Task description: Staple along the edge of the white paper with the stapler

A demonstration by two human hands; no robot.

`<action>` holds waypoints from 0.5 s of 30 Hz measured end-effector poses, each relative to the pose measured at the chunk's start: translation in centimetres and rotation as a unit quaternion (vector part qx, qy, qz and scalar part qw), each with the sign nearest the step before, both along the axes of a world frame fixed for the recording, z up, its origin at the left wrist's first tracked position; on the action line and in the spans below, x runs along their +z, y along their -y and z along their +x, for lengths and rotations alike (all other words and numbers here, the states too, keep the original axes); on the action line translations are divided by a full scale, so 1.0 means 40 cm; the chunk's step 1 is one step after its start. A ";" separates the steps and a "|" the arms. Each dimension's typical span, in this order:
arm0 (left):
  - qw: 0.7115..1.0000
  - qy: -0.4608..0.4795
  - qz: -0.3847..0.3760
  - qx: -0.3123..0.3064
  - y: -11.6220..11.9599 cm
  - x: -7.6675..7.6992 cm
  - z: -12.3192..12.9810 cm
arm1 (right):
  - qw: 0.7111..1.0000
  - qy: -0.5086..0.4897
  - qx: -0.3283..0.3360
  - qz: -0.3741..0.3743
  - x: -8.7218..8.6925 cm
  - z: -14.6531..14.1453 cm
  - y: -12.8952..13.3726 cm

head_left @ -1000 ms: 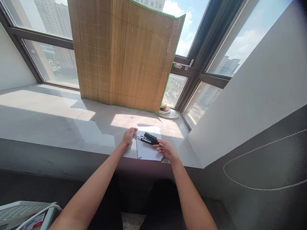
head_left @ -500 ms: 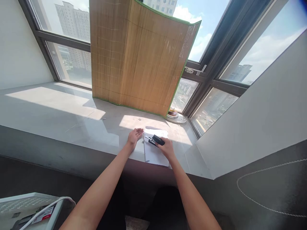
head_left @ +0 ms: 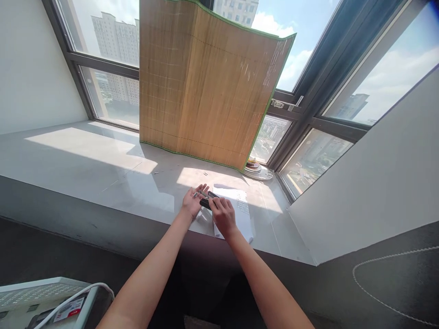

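In the head view, a black stapler [head_left: 206, 203] is gripped in my right hand [head_left: 224, 216], its upper arm swung apart from its base. The metal front end points left, over the palm of my left hand [head_left: 190, 204]. My left hand is turned palm up with the fingers spread. A small shiny metal piece shows near those fingers; whether it is loose or part of the stapler I cannot tell. Beneath and to the right of my right hand lie white paper sheets [head_left: 240, 219], partly covered by it, with print showing at the upper right.
The pale windowsill [head_left: 113, 183] has tiny dark strips [head_left: 206, 173] beyond my hands. A bamboo mat [head_left: 209, 91] with green edging stands against the window. Stacked plates [head_left: 257, 171] sit in the corner. A white basket [head_left: 55, 285] with a cable is at lower left.
My right hand has moved left with the stapler, away from over the paper, and turned it. The stapler's front end is now above my left palm. The view has shifted slightly.
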State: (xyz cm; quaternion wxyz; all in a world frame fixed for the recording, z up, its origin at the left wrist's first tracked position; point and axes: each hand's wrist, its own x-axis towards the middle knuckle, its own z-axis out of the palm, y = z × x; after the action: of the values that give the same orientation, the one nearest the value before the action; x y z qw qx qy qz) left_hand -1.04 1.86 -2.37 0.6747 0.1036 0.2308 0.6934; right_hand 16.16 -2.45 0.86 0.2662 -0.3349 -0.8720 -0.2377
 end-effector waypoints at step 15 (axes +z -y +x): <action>0.984 0.003 0.113 -0.139 0.038 0.046 0.009 | 0.870 -0.369 -0.215 -0.247 -0.053 0.175 0.015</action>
State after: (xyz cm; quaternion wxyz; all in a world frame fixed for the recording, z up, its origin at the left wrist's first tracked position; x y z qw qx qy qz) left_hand -0.66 0.36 -0.52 0.7491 0.2087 0.1322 0.6146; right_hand 23.14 -3.03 -1.28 0.4195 -0.6323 -0.6470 0.0749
